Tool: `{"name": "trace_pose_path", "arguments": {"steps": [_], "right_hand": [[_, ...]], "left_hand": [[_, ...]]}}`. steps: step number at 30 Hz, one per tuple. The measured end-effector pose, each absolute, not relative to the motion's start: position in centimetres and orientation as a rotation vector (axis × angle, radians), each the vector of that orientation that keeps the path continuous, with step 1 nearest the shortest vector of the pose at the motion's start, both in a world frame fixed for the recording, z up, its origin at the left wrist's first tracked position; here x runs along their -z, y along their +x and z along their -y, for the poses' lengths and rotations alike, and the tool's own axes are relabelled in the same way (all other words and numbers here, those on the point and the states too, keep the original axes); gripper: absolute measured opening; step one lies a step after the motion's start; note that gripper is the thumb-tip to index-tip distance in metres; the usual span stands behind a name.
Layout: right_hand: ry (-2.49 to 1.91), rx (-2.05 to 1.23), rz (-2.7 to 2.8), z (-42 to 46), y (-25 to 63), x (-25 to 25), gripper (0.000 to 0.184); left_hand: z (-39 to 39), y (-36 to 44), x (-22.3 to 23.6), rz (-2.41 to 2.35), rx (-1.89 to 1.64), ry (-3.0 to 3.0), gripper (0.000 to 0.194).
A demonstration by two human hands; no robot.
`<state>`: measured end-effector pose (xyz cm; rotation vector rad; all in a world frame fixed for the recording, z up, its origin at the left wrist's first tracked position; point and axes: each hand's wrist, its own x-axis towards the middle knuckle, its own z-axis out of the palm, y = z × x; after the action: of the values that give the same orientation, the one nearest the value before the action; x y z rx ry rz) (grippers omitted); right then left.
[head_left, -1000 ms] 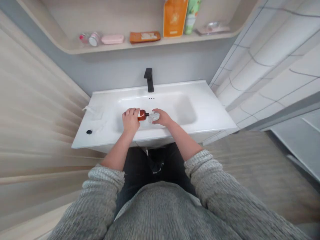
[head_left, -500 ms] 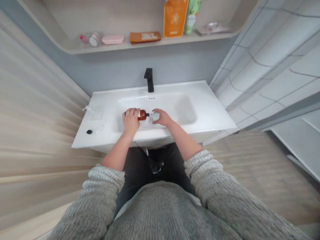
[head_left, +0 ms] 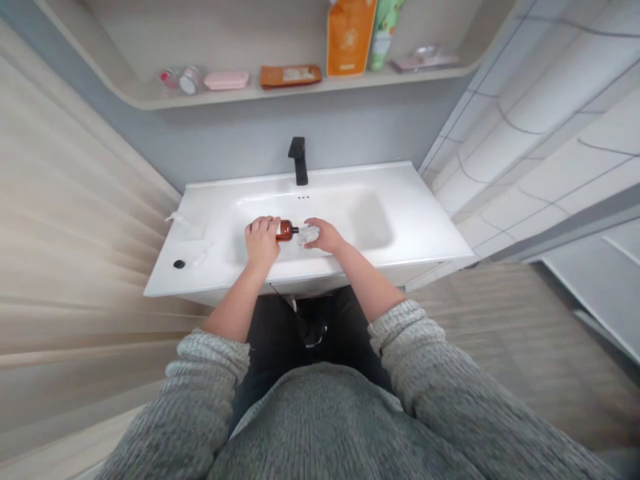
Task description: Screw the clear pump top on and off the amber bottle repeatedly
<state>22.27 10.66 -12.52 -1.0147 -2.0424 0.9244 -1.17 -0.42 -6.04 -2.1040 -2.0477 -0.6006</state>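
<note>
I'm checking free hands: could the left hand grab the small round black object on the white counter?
Probably not: the left hand grips a black-necked amber bottle, though the object lies nearby.

bottle (head_left: pixel 285 231): reddish-brown | basin (head_left: pixel 370 220): white | faucet (head_left: pixel 299 161): black | sweater (head_left: pixel 320 427): ribbed grey | pouch (head_left: pixel 351 40): orange | tiles (head_left: pixel 555 170): white, grey-lined

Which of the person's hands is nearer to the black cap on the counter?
The left hand. It grips the brown bottle, to the right of the cap; the right hand holds a clear container beyond the bottle's neck, farther right.
</note>
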Motion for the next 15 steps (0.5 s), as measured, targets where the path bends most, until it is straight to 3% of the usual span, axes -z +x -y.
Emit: {"name": "trace_pose_path", "arguments": {"steps": [15], "right_hand": [[-1.012, -0.920, 2.047, -10.65, 22.31, 12.39, 0.088]], "left_hand": [[0.39, -1.19, 6.06, 2.035, 0.595, -2.100, 0.062]]}}
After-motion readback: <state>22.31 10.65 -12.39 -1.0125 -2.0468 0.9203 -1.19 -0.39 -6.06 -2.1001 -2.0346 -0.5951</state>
